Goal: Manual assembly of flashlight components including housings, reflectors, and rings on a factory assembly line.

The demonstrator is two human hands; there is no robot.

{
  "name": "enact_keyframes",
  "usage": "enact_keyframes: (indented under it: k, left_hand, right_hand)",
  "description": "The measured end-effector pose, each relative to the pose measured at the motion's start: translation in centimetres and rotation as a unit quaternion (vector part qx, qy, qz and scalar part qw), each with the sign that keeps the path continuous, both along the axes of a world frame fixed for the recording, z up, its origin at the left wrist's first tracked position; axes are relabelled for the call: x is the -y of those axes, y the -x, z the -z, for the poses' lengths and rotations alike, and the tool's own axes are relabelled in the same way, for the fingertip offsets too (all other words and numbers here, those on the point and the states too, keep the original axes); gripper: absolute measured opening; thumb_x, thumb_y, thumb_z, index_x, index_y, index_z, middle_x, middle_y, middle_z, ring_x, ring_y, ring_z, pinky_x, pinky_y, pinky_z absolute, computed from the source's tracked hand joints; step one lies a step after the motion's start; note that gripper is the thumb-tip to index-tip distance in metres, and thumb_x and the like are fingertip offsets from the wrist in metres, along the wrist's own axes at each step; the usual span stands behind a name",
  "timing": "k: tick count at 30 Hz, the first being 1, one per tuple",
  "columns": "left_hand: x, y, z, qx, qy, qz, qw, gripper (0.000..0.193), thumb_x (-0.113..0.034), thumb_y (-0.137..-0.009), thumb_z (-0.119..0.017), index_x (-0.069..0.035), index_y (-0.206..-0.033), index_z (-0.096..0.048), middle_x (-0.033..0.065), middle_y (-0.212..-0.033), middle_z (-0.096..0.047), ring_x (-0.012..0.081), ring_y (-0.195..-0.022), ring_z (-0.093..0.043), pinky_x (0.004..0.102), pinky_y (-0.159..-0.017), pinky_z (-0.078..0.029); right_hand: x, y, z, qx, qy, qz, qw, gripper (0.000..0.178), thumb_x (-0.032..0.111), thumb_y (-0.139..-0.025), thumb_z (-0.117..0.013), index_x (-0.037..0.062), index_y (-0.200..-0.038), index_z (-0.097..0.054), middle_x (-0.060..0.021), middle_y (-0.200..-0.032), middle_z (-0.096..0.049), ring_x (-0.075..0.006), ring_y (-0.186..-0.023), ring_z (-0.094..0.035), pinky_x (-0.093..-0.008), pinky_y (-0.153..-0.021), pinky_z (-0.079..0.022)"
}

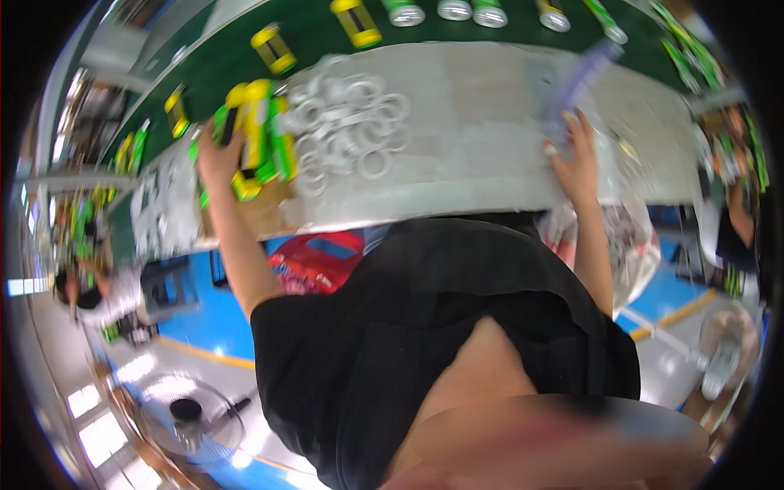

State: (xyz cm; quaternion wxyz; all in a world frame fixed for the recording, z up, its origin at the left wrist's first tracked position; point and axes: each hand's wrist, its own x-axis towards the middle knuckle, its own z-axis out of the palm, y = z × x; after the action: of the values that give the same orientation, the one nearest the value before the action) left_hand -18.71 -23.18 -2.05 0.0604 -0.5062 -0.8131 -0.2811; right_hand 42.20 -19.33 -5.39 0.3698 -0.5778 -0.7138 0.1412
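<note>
My left hand (219,161) is at the left edge of a pile of green-and-yellow casings (256,135), its fingers and thumb curled round one with a dark panel (229,124). Motion blur softens the grip. Beside the pile lies a heap of white rings (347,122). At the right, my right hand (580,162) is over the table with thumb and fingers spread. Just beyond its fingertips is a long translucent purple strip (578,86), smeared by motion; whether they touch it I cannot tell.
A pale sheet covers the worktable (465,147). Along the green far strip (457,34) stand yellow-and-black pieces (273,51) and silver-ended green cylinders (490,14). A red plastic stool (322,261) and a clear bag (625,245) are below the near edge. Other people sit at both sides.
</note>
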Motion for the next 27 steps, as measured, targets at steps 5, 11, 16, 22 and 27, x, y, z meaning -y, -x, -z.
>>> enact_keyframes:
  k: [5, 11, 16, 22, 27]
  left_hand:
    - [0.6, -1.6, -0.9, -0.094, -0.134, 0.045, 0.985, 0.046, -0.036, -0.083, -0.075, -0.005, -0.116, -0.067, 0.0140, -0.109, -0.067, 0.0299, -0.101, -0.062, 0.0396, -0.088, -0.049]
    - [-1.3, -12.4, -3.6, -0.024, -0.210, 0.123, 0.970, 0.039, -0.022, -0.086, -0.074, -0.004, -0.119, -0.063, 0.0111, -0.115, -0.065, 0.0216, -0.100, -0.062, 0.0327, -0.080, -0.050]
    - [-4.6, -28.8, -3.2, 0.132, -0.137, 0.397, 0.898, 0.039, -0.013, -0.081, -0.077, -0.008, -0.117, -0.063, 0.0087, -0.120, -0.063, 0.0220, -0.106, -0.060, 0.0331, -0.083, -0.050]
    - [-8.1, -45.0, 0.7, 0.159, -0.065, 0.597, 0.784, 0.058, -0.029, -0.079, -0.078, -0.006, -0.127, -0.054, 0.0191, -0.125, -0.056, 0.0380, -0.116, -0.053, 0.0460, -0.096, -0.045]
    - [-10.3, -48.9, 3.4, 0.057, -0.049, 0.537, 0.840, 0.060, -0.024, -0.078, -0.075, -0.007, -0.130, -0.052, 0.0197, -0.128, -0.054, 0.0404, -0.116, -0.051, 0.0446, -0.097, -0.045]
  right_hand:
    - [-1.3, -4.5, -0.4, 0.015, -0.069, 0.066, 0.995, 0.053, 0.026, -0.082, -0.073, 0.0104, -0.129, -0.055, -0.0116, -0.138, -0.051, -0.0313, -0.110, -0.061, -0.0401, -0.091, -0.050]
    - [-2.9, -13.7, 1.0, 0.240, -0.053, 0.216, 0.945, 0.047, 0.017, -0.081, -0.068, 0.0088, -0.126, -0.058, -0.0093, -0.130, -0.058, -0.0313, -0.118, -0.054, -0.0376, -0.098, -0.045]
    - [-4.2, -19.6, 3.3, 0.128, -0.009, 0.136, 0.982, 0.036, 0.015, -0.082, -0.064, 0.0077, -0.118, -0.063, -0.0084, -0.118, -0.062, -0.0322, -0.113, -0.055, -0.0394, -0.095, -0.046]
    - [-6.5, -25.6, 3.5, 0.202, -0.046, 0.194, 0.959, 0.032, 0.018, -0.084, -0.064, 0.0076, -0.114, -0.065, -0.0118, -0.114, -0.062, -0.0335, -0.110, -0.056, -0.0406, -0.093, -0.047]
    - [-9.5, -25.4, 1.3, 0.219, -0.060, 0.243, 0.943, 0.035, 0.021, -0.086, -0.063, 0.0071, -0.117, -0.064, -0.0110, -0.121, -0.061, -0.0324, -0.114, -0.054, -0.0403, -0.095, -0.046]
